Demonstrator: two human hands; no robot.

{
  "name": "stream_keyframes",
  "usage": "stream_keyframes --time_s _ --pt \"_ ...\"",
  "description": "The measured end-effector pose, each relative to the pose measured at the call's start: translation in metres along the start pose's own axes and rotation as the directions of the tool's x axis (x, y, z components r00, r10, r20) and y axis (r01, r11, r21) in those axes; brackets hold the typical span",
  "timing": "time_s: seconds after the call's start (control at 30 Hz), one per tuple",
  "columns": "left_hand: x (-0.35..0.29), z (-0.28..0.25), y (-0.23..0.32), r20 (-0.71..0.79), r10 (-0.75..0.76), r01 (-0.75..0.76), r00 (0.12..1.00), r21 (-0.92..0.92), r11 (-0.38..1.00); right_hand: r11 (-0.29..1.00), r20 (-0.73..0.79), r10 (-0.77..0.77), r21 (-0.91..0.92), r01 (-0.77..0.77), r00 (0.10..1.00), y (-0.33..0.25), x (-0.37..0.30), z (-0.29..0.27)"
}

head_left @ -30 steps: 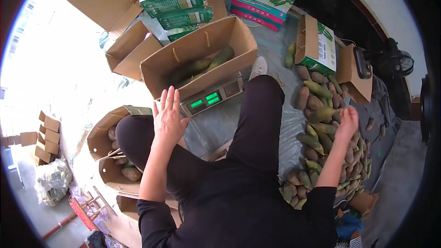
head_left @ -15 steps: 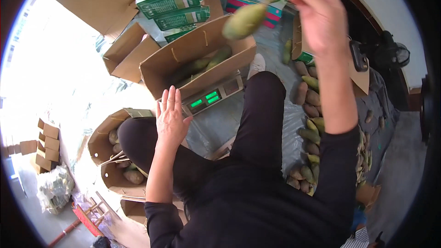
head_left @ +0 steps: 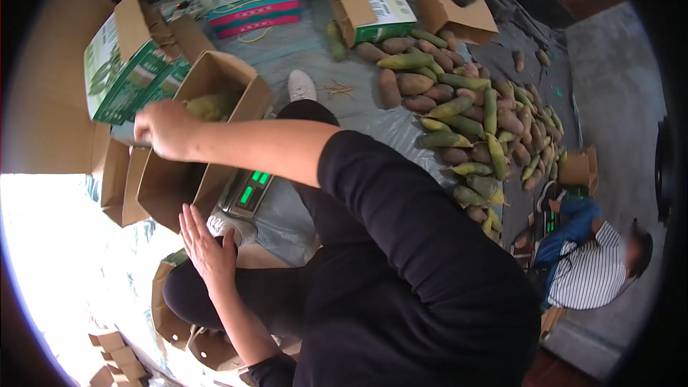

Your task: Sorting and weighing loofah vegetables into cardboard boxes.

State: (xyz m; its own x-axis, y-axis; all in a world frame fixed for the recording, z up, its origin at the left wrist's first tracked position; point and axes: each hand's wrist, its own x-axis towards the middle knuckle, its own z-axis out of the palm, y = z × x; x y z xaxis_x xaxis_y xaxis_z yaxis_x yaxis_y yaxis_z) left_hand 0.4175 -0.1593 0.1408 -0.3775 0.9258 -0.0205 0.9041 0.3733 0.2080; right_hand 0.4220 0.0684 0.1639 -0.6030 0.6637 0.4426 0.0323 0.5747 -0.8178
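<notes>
A long open cardboard box (head_left: 168, 188) stands on a scale (head_left: 249, 190) with a lit green display. Inside its far end is a pale green radish (head_left: 210, 106). My right hand (head_left: 168, 131) is above the box, its fingers curled down; whatever they may hold is hidden. With fingers stretched and holding nothing, my left hand (head_left: 209, 249) is at the box's near edge. To the right lies a big pile of green radishes (head_left: 459, 107) and brownish roots (head_left: 414, 84).
Printed green-and-white cartons (head_left: 136, 79) stand beyond the box, near a pink-and-blue carton (head_left: 254, 13). At the back are an open carton (head_left: 373, 7) and a plain box (head_left: 455, 11). A person in a striped shirt (head_left: 588, 265) sits at far right beside another lit scale.
My view has swung right, bringing the pile and the other person into sight. My right hand, which held a green radish by its stem end, has come over to the box.
</notes>
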Motion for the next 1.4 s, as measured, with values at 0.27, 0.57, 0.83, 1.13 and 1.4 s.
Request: stream_keyframes --time_s 0.27,0.57,0.83,1.13,1.4 --pt "-0.009 0.004 -0.009 -0.028 0.006 -0.004 1.000 0.045 0.999 0.986 0.076 -0.035 0.165 0.023 0.996 -0.001 -0.037 -0.085" --pt "-0.006 0.013 -0.008 -0.066 0.072 -0.065 0.995 0.105 0.992 0.733 -0.294 0.563 -0.254 -0.631 0.773 0.147 -0.255 -0.315" --pt "-0.010 0.018 -0.021 -0.075 0.103 -0.091 0.992 0.144 0.985 0.200 -0.240 0.855 -0.665 -0.719 0.460 0.144 -0.525 -0.341" --pt "-0.003 0.026 -0.014 -0.002 0.138 -0.137 0.990 0.136 0.981 0.036 -0.041 0.990 -0.845 -0.534 0.132 0.113 -0.667 -0.291" --pt "-0.008 0.023 -0.023 -0.005 0.115 -0.113 0.993 0.138 0.984 -0.404 -0.561 0.824 -0.678 -0.614 0.078 0.101 -0.617 -0.347"
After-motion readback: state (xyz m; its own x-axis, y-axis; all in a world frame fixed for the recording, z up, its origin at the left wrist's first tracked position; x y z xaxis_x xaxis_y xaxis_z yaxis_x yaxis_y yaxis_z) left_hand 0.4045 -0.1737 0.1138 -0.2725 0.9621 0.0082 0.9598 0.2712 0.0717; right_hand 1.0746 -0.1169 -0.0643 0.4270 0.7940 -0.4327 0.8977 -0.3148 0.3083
